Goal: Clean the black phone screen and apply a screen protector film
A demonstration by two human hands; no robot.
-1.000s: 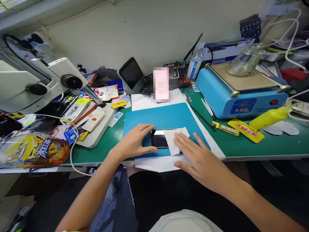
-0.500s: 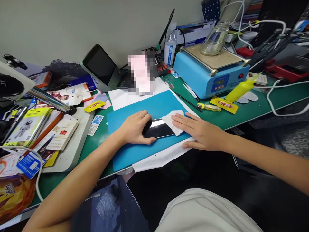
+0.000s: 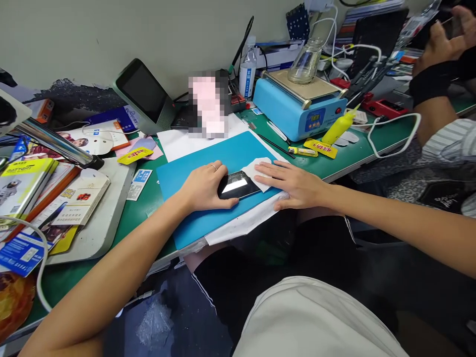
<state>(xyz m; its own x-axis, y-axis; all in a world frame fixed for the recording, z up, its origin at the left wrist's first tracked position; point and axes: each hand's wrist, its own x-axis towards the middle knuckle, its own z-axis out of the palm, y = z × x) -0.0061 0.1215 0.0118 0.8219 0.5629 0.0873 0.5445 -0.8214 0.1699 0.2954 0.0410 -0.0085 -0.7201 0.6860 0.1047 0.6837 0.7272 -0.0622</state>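
A glossy black phone (image 3: pixel 240 185) lies flat on a blue mat (image 3: pixel 201 225), with a bright reflection across its glass. My left hand (image 3: pixel 204 188) grips its left end, thumb along the near edge and fingers on the far side; that end is hidden under the hand. At the other end, a white wipe (image 3: pixel 256 171) covers the corner of the glass. My right hand (image 3: pixel 297 184) rests its outstretched fingers flat on this wipe, the thumb apart over the white sheet (image 3: pixel 241 225) at the mat's near edge.
Beyond the mat stands a blue heating plate (image 3: pixel 284 111) bearing a glass jar (image 3: pixel 305 62). A yellow squeeze bottle (image 3: pixel 339 128) lies to its right. Boxes (image 3: pixel 84 198) are piled on a white base at left. A co-worker's hand (image 3: pixel 442 47) shows at upper right.
The camera view has turned right, bringing a co-worker's arm into sight. My left hand keeps its grip on the phone; my right hand stays on the wipe at its right end.
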